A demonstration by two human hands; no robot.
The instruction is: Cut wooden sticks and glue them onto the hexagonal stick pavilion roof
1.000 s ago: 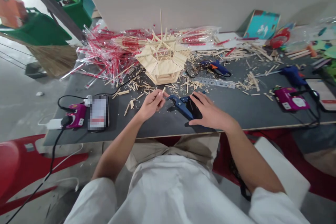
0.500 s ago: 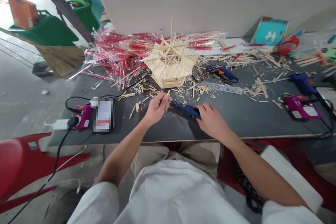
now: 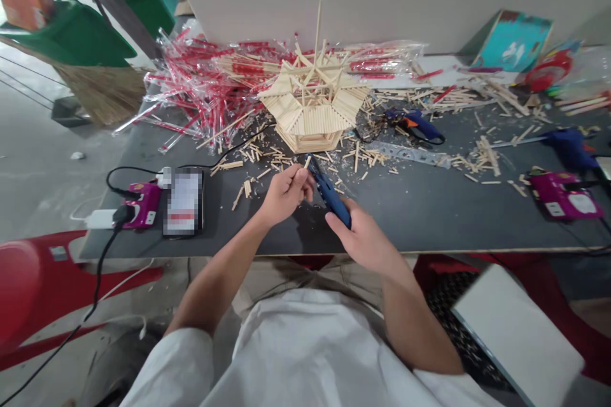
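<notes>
My left hand (image 3: 287, 193) pinches a short, pale wooden stick (image 3: 308, 163) between thumb and fingertips. My right hand (image 3: 363, 234) is wrapped round blue-handled cutters (image 3: 329, 194), whose head points up and away from me. The head of the cutters is beside the stick; whether they touch I cannot tell. Just beyond both hands stands a six-sided model pavilion (image 3: 324, 119) built of thin wooden sticks, its roof open in the middle around a tall upright stick.
Red-and-clear plastic wrappers (image 3: 205, 86) heap behind the model. Stick offcuts litter the grey table (image 3: 248, 229). A glue gun (image 3: 417, 124), a clear ruler (image 3: 413, 154) and a second glue gun (image 3: 570, 146) lie rightward. At left are a phone (image 3: 184, 203) and a purple power strip (image 3: 143, 203).
My right hand has moved left and turned, swinging the cutters from nearly sideways to pointing away from me, closer along the stick. My left hand still pinches the stick. The camera view has shifted slightly.
</notes>
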